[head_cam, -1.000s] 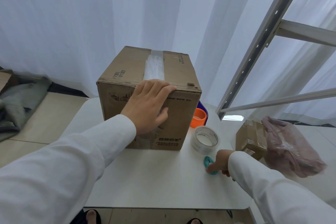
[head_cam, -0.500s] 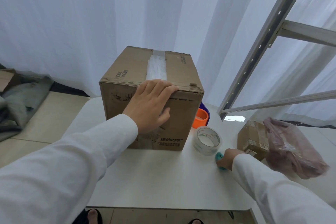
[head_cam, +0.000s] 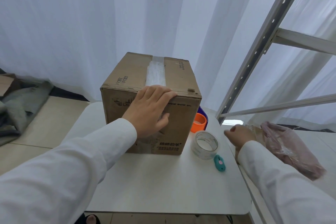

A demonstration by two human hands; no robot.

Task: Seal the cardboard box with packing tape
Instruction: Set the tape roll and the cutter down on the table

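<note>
On the near top edge of the cardboard box (head_cam: 151, 100): left hand (head_cam: 151, 109), fingers straight and laid over the edge, palm and thumb pressed flat against the front face; grips nothing. White sleeve runs back to the lower left.

Cardboard box: upright at the back of the white desk (head_cam: 154, 183), flaps closed. One strip of clear tape (head_cam: 156, 74) along the centre seam of the top, reaching the near edge under the fingers. Printed marks on top and front.

Right of the box, on the desk:
- tape roll (head_cam: 204, 145), clear, lying flat, just beside the front right corner of the box;
- small teal cutter (head_cam: 219, 163), just in front of the roll, untouched;
- orange ring (head_cam: 199, 122), against the right side of the box, with a dark blue item partly hidden behind it.

Right hand (head_cam: 238, 135): off the desk's right edge, apart from the roll and the cutter, fingers loosely curled, holding nothing visible.

Beyond the right hand: small cardboard parcel, mostly hidden, and a pinkish plastic bag (head_cam: 289, 149). Metal rack frame (head_cam: 261, 45) upper right. White curtain (head_cam: 72, 23) behind.
</note>
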